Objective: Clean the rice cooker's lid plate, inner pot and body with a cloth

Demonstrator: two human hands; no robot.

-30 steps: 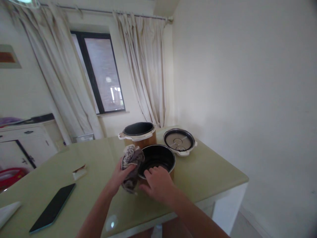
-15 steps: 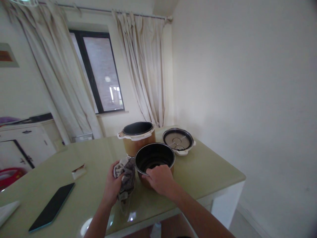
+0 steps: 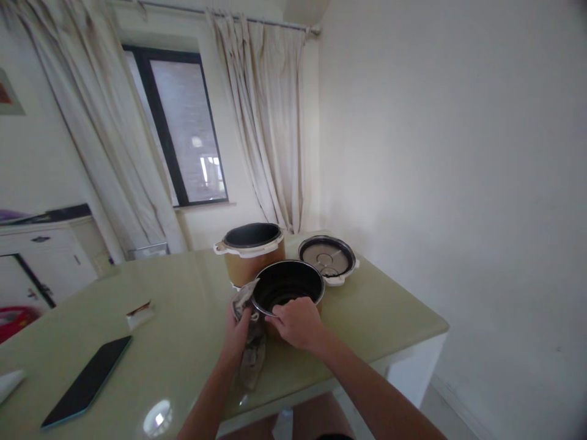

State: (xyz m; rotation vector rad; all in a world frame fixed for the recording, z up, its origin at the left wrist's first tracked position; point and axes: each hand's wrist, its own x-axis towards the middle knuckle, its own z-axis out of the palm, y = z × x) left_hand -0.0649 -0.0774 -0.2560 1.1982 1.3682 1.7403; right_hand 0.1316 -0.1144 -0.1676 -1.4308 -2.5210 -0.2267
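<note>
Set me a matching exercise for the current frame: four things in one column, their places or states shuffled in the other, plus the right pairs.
1. patterned cloth
2. black-lined pot
3. round lid
4. dark flat device

A. behind and to the right of the pot
B. lying on the left part of the greenish table
C. held in the left hand
D. right hand at its near rim

Pairs: 1-C, 2-D, 3-A, 4-B

Pale wall (image 3: pixel 449 153) at right, dark-framed window (image 3: pixel 186 122) between cream curtains (image 3: pixel 275 116), white cabinet (image 3: pixel 57 253) at left, greenish table (image 3: pixel 183 299)
</note>
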